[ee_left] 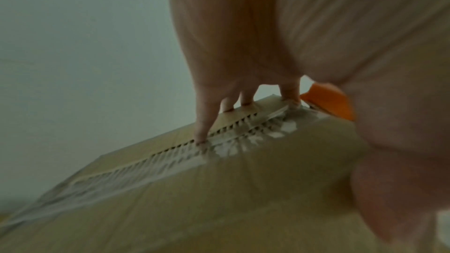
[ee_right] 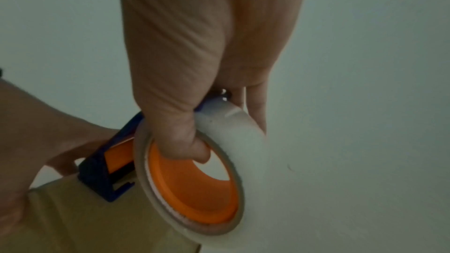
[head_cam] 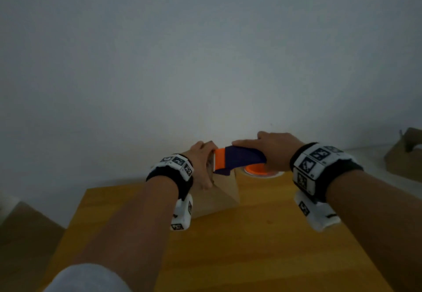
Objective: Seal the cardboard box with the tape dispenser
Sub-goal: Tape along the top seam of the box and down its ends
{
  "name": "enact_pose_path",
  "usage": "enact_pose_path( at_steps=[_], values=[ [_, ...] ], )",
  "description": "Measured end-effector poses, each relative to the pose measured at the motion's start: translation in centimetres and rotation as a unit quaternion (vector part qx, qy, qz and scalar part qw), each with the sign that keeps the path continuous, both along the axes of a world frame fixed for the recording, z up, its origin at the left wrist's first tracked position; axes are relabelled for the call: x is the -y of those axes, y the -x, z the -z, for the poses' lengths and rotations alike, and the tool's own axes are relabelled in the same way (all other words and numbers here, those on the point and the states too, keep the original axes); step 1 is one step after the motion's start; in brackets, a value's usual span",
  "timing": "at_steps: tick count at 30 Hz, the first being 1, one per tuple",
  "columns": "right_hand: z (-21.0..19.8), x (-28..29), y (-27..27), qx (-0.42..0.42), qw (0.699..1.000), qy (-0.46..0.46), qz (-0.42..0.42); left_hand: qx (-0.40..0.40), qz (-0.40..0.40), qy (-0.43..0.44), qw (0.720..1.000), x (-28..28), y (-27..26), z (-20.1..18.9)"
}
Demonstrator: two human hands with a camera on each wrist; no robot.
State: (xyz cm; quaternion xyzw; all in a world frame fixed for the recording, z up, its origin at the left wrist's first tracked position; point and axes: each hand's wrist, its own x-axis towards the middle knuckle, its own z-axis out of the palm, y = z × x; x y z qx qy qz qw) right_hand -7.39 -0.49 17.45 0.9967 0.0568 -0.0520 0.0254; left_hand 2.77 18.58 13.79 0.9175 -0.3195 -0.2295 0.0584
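Note:
A small brown cardboard box (head_cam: 217,192) stands on the wooden table (head_cam: 251,253). My left hand (head_cam: 202,161) lies over its top. In the left wrist view its straight fingers (ee_left: 203,122) press on clear tape (ee_left: 170,163) along the box's (ee_left: 219,209) upper edge, and the thumb lies against the near face. My right hand (head_cam: 275,151) grips the blue and orange tape dispenser (head_cam: 242,157), whose front end touches the box top beside the left fingers. In the right wrist view the thumb (ee_right: 180,132) hooks into the orange core (ee_right: 194,189) of the tape roll (ee_right: 246,141).
Another cardboard box (head_cam: 405,154) sits at the far right, off the table. A brown carton (head_cam: 25,234) stands low at the left. A plain pale wall (head_cam: 205,52) rises right behind the table's far edge.

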Motion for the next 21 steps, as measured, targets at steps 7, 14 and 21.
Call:
enact_pose_path(
  at_steps=[7,14,21],
  values=[
    [-5.8,-6.2,-3.4,0.003,0.998,-0.026,-0.060,-0.107,-0.134,0.154,0.973,-6.5,-0.7,-2.1],
    [-4.1,-14.0,-5.7,-0.032,0.992,-0.017,-0.122,-0.158,-0.202,0.169,0.952,-13.1,-1.3,-1.6],
    [-3.1,-16.4,-7.9,-0.054,0.987,0.014,-0.152,-0.203,-0.265,0.192,0.923,-16.0,-0.9,2.3]
  ],
)
